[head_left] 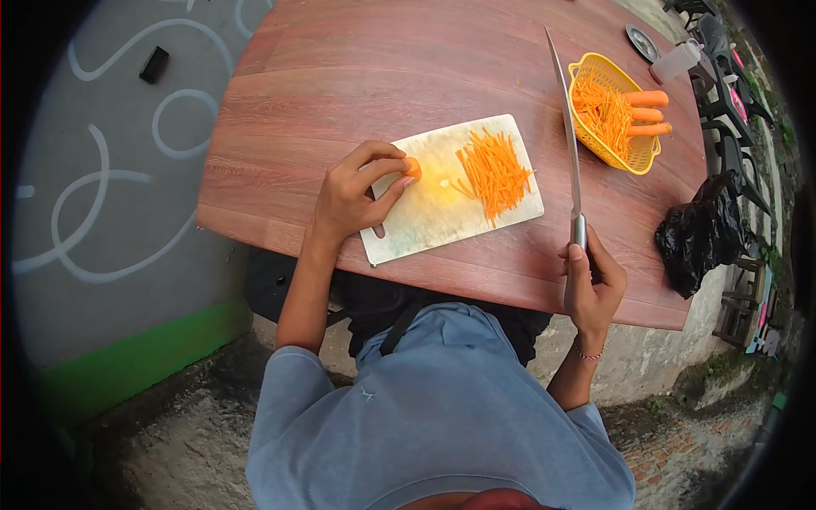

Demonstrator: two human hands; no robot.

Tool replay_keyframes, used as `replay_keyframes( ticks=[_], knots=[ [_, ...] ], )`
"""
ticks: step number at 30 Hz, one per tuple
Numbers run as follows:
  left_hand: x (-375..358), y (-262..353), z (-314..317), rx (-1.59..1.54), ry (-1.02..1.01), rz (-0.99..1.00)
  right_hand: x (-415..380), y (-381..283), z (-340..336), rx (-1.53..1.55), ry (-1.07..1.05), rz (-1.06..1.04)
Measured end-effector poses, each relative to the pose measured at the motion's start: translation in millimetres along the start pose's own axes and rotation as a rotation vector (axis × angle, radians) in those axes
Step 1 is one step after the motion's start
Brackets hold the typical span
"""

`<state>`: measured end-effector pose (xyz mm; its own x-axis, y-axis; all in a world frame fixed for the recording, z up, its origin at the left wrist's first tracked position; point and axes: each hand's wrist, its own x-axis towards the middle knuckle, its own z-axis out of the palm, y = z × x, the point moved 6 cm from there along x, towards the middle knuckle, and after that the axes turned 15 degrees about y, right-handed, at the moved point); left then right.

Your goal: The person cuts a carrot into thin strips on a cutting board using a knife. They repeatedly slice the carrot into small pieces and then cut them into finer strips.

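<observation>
My left hand (361, 189) pinches a short carrot piece (413, 168) over the left part of a white cutting board (408, 240). On the board's right half lies a pile of carrot strips (495, 177). My right hand (592, 276) is wrapped round the handle of a long knife (571, 136), its blade pointing up and away from me, to the right of the board. Beyond the blade stands a yellow basket (608, 155) with shredded carrot (602, 110) and several whole carrots (648, 115) in it.
The reddish wooden table (340, 76) has a curved near edge. A black plastic bag (704, 229) hangs at its right edge. At the far right are a plastic bottle (676, 63) and a round metal dish (642, 42). Dark chairs (727, 102) stand beyond.
</observation>
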<state>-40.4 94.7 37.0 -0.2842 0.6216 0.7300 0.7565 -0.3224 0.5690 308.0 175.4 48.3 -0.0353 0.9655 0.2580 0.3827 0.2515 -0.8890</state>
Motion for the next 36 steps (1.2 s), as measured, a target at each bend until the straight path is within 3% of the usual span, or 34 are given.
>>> replay_keyframes(
  ticks=[3, 7, 24, 26, 36],
  knots=[
    [-1, -3, 0, 0.005, 0.016, 0.024, -11, -38, 29, 0.128, -0.247, 0.044],
    [-3, -3, -2, -0.01, 0.007, -0.039, -21, -55, 69, 0.081, -0.478, 0.09],
    [-1, 1, -6, 0.009, 0.021, 0.044, -34, -69, 108, -0.002, -0.589, 0.087],
    [1, 2, -7, 0.022, 0.027, 0.06, -35, -73, 109, 0.015, -0.563, -0.016],
    [0, 4, -7, 0.049, -0.014, 0.078, -40, -84, 108, -0.109, -0.602, -0.083]
  ],
)
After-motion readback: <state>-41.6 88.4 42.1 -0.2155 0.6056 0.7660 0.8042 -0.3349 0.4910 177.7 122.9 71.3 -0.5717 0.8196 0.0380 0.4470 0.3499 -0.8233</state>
